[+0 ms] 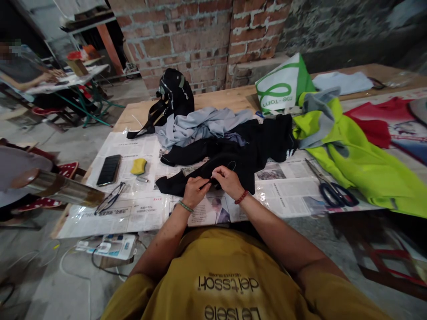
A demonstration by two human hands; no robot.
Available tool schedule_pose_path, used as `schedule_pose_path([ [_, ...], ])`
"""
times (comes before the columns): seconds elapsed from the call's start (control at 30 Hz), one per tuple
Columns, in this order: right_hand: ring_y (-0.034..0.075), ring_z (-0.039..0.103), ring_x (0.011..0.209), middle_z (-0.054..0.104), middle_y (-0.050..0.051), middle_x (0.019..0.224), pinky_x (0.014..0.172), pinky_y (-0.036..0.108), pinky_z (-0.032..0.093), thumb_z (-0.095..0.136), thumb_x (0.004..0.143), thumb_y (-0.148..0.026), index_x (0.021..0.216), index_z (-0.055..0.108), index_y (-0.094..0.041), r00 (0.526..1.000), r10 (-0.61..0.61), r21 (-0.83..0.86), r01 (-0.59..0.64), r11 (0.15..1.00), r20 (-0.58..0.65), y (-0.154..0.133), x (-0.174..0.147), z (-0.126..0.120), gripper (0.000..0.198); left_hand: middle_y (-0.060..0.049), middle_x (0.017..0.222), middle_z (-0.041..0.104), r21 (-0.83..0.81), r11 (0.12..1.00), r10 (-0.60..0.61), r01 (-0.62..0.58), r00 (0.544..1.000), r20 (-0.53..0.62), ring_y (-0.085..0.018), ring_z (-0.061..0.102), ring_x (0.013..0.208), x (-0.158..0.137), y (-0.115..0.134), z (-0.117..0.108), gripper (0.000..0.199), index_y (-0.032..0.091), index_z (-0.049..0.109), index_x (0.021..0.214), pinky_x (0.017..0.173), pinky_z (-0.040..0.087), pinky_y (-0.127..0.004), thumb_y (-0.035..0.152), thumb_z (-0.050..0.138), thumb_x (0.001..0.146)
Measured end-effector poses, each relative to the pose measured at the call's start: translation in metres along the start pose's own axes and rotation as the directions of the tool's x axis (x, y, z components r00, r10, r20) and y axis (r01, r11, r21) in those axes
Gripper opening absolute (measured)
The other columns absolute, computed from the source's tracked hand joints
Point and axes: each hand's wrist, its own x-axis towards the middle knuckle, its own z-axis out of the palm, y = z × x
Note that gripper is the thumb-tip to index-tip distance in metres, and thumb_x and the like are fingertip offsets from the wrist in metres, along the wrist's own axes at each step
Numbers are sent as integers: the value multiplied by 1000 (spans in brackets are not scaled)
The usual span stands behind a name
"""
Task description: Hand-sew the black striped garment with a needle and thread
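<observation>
A black garment lies spread on the newspaper-covered table in front of me. My left hand, with a green bead bracelet at its wrist, grips the near edge of the garment with bent fingers. Close beside it, my right hand, wearing a red bracelet, is closed in a pinch over the same cloth. A thin pale loop of thread rises by the right fingers. Whether a needle sits in that pinch is too small to make out. The two hands' fingertips nearly meet.
Dark-handled scissors and a neon yellow garment lie right. Left are a black phone, yellow sponge, glasses and a metal flask. Behind are grey cloth, a black bag and a green-white bag.
</observation>
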Motion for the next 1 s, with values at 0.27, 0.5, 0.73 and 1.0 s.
schedule_pose_path([
  [0.27,10,54,56,58,-3,55,61,24,43,58,66,-25,63,55,-18,979,187,346,-149,926,-78,8,9,9,8,-2,72,66,-45,999,0,3,998,57,-12,57,65,0,0,1,10,17,68,82,65,41,-26,23,59,82],
  [0.5,7,54,54,61,-3,59,55,20,42,62,68,-30,69,55,-17,976,190,412,-133,901,-102,1,17,-11,15,-1,70,66,-26,999,43,-41,996,77,-12,57,65,-2,2,2,8,18,68,79,67,40,-26,22,61,80],
  [0.73,10,59,46,64,-3,67,35,17,36,60,74,-42,84,45,-21,985,159,506,-170,845,65,-27,17,-21,28,0,67,65,-76,995,-51,57,995,82,-11,57,62,1,1,3,6,18,69,74,64,40,-25,20,63,77],
  [1.0,13,67,67,62,-3,71,58,26,55,59,79,-37,84,47,-20,997,-74,459,68,886,-5,-58,54,-46,21,-1,68,66,-115,986,-112,121,990,84,-11,58,62,2,3,0,7,17,69,74,64,41,-26,21,63,77],
])
